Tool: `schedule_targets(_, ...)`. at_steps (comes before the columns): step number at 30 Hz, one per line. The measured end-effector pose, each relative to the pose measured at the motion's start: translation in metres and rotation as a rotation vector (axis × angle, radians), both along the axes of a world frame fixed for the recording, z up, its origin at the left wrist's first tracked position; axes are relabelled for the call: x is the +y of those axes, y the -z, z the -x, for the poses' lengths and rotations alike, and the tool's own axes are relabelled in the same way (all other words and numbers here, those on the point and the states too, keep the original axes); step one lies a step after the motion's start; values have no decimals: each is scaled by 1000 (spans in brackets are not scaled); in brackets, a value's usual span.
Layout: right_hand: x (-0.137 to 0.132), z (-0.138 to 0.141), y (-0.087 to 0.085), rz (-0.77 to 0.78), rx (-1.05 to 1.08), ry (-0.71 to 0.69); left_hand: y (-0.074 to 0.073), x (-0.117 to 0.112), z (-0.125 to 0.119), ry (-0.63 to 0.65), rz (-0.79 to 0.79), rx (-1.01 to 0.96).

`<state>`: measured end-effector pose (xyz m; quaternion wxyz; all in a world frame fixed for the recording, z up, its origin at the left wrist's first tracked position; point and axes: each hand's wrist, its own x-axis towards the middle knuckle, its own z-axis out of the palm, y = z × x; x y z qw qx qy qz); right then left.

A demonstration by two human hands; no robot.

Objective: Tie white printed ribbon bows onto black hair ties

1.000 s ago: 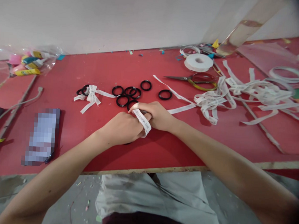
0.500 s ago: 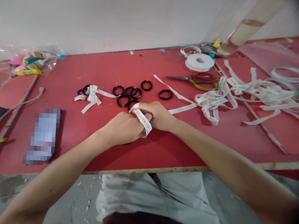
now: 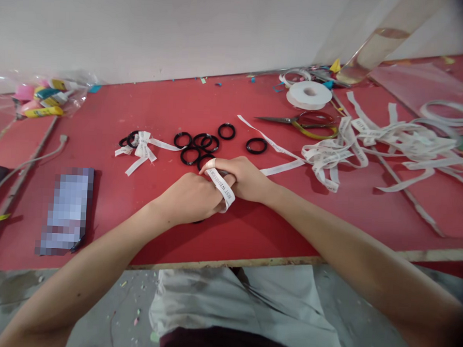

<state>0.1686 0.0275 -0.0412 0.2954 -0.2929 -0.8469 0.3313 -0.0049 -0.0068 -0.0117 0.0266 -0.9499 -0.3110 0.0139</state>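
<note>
My left hand (image 3: 189,197) and my right hand (image 3: 247,178) meet at the middle of the red table (image 3: 173,108), fingers closed together. A white printed ribbon (image 3: 223,188) wraps over the knuckles between them, its tail running right across the table. Both hands pinch this ribbon. Just beyond them lie several black rings (image 3: 202,143). To the left, a finished white bow (image 3: 141,150) is tied on black rings.
Scissors (image 3: 300,122) and a white ribbon spool (image 3: 309,93) lie at the back right, beside a heap of cut ribbon strips (image 3: 388,143). A blurred phone (image 3: 66,211) and a cable (image 3: 30,160) are at left. A bag of colourful items (image 3: 45,99) sits far left.
</note>
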Motion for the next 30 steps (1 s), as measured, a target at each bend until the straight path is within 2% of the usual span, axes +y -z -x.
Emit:
schedule_targets(20, 0, -1, -1, -4, -12, 16, -4, -5, -1, 9, -80, 68)
schedule_targets(30, -1, 0, -3, -7, -17, 10, -5, -6, -1, 9, -53, 59)
